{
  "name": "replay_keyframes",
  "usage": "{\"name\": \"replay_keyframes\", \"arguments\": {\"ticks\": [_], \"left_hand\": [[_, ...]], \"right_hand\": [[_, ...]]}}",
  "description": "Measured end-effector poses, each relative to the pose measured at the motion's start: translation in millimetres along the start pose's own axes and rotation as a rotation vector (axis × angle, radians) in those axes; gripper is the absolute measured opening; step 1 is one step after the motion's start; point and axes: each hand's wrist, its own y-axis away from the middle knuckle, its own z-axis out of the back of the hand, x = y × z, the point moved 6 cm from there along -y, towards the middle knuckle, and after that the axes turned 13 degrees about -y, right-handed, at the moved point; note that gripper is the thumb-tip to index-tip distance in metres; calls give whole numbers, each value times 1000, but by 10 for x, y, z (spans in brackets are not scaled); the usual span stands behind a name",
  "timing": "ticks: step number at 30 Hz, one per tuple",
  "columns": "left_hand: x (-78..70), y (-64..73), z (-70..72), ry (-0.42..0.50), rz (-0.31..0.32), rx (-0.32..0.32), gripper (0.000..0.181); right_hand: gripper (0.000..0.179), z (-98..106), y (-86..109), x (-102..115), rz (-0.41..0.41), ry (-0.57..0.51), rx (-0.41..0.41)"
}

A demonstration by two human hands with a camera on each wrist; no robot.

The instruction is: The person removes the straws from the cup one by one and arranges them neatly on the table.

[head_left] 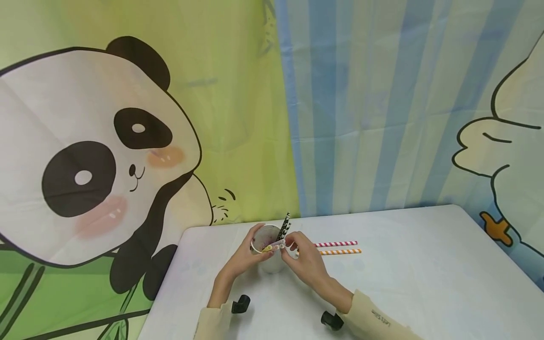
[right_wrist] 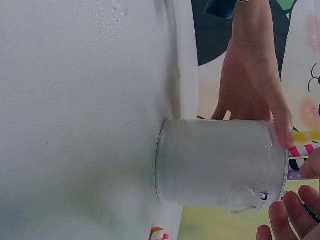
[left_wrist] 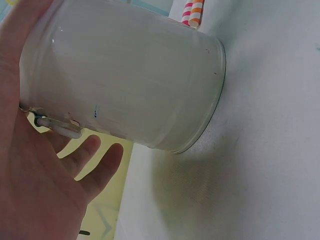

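Note:
A small whitish pail [head_left: 272, 267] with looped side ears stands upright near the table's back edge. My left hand [head_left: 246, 257] grips it near the rim, thumb in front and fingers behind. Inside it, black-and-white paper straws [head_left: 284, 227] lean up and back. Over the front rim poke a yellow straw [right_wrist: 306, 135], a pink-striped straw [right_wrist: 301, 150] and a purple dotted straw [right_wrist: 294, 175]. My right hand [head_left: 307, 262] is at the rim's right side, its thumb and forefinger seemingly pinching the purple straw's end; the fingertips are partly cut off in the right wrist view.
To the right of the pail, a red-striped straw [head_left: 337, 244] and an orange-striped straw [head_left: 342, 252] lie side by side on the white table [head_left: 403, 274]. A panda-print cloth [head_left: 178, 118] and a striped curtain [head_left: 361, 118] hang behind the table.

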Motion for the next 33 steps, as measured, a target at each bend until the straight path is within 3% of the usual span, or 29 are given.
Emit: {"name": "replay_keyframes", "arguments": {"ticks": [33], "left_hand": [[-36,-1,4,48,-18,2,93]], "right_hand": [[21,-66,-19,74,20,31,-22]]}}
